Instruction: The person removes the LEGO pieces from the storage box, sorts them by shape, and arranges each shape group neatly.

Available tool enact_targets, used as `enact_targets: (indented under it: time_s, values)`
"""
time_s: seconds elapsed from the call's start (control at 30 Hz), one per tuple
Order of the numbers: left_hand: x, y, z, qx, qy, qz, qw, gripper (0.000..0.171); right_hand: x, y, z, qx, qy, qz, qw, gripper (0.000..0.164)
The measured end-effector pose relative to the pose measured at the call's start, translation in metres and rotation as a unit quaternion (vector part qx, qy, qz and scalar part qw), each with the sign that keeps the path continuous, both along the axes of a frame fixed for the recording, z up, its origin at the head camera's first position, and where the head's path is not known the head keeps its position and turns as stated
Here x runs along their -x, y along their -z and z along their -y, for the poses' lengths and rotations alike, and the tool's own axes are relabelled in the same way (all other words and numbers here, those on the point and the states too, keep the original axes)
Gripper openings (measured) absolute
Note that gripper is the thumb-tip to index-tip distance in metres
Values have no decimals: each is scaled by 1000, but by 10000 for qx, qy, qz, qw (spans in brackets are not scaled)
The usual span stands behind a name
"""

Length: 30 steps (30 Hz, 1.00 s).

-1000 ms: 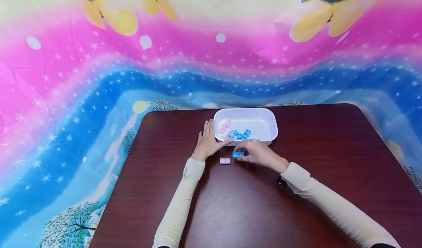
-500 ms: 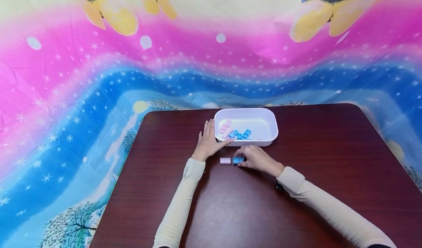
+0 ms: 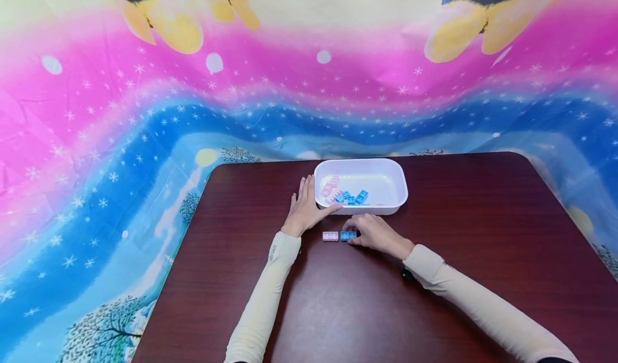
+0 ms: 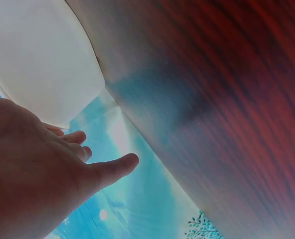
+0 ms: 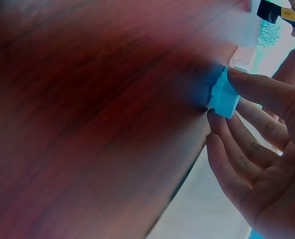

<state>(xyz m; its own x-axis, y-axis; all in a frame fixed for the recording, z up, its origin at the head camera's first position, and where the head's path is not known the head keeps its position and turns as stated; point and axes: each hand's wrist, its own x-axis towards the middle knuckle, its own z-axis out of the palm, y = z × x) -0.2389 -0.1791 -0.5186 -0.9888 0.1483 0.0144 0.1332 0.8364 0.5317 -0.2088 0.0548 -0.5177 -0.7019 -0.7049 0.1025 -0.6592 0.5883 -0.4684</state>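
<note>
My right hand (image 3: 379,234) pinches a blue building brick (image 3: 347,236) between thumb and fingertips at the tabletop, just in front of the white bin (image 3: 376,210). In the right wrist view the same blue brick (image 5: 224,94) shows between the thumb and a finger. A pink building brick (image 3: 330,236) lies close to its left, a small gap between them. My left hand (image 3: 304,208) rests against the bin's left front corner with fingers straight and thumb along the front. Seen from the left wrist, that hand (image 4: 43,164) holds nothing.
Inside the bin, pink bricks (image 3: 330,186) lie at the left and several blue bricks (image 3: 361,197) beside them. The dark wooden table (image 3: 367,309) ends behind the bin at a printed cloth backdrop (image 3: 289,95).
My right hand has drawn the blue brick a little toward the near side, level with the pink brick, then stayed nearly still. My left hand keeps its place at the bin.
</note>
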Motion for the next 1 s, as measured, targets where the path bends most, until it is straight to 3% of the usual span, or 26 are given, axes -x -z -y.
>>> enact_targets:
  time_s: [0.43,0.7,0.87,1.0]
  values:
    - [-1,-4,0,-17,-16,72,10000,124,-4,-2,-1,159,81,-43,9998,31]
    - [-1,-4,0,24,-19,51,10000,124,-1,-31,-7,260,212,-234,9992,32]
    - [-2,-4,-1,19,4,33,10000,123,8,-49,-16,477,337,-491,9971,32]
    - [-3,-3,-1,-1,6,78,10000,122,16,-61,-25,610,470,-451,9960,32]
